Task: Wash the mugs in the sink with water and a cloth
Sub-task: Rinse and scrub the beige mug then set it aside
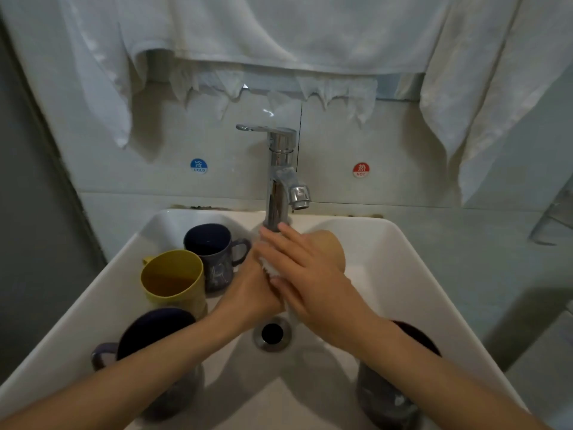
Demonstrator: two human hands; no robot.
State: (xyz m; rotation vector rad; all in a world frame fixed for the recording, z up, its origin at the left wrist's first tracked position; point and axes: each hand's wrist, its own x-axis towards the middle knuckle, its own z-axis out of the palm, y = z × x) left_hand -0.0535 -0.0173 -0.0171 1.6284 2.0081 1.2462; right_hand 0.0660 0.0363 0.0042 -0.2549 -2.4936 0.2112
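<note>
You have four plain mugs in the sink (387, 274), counted from the drain (272, 333). The yellow mug (173, 277) stands at ten o'clock. The dark blue mug (214, 252) is touching it just behind, at eleven. The purple mug (155, 327) is at eight o'clock, and the dark mug (381, 395) is at four. A tan rounded thing (328, 246) at one o'clock may be a fifth mug, but your right hand covers most of it, so you cannot tell.

Your two hands meet at twelve o'clock, just in front of the foot of the single tap (280, 181). Your right hand (313, 283) lies flat, with its fingers straight and close together across your left hand (251, 296). Your left fingers are hidden beneath it, so whether they are curled cannot be told. Something white shows between the hands. It could be water or foam, and it is too blurred to say.

Your left forearm crosses the purple mug and hides part of its rim. Your right forearm cuts off most of the dark mug's mouth.

Two round stickers sit on the wall. The blue one (198, 166) is left of the tap and the red one (360, 170) is right of it. White cloth (279, 32) hangs above, cut off by the top edge.
</note>
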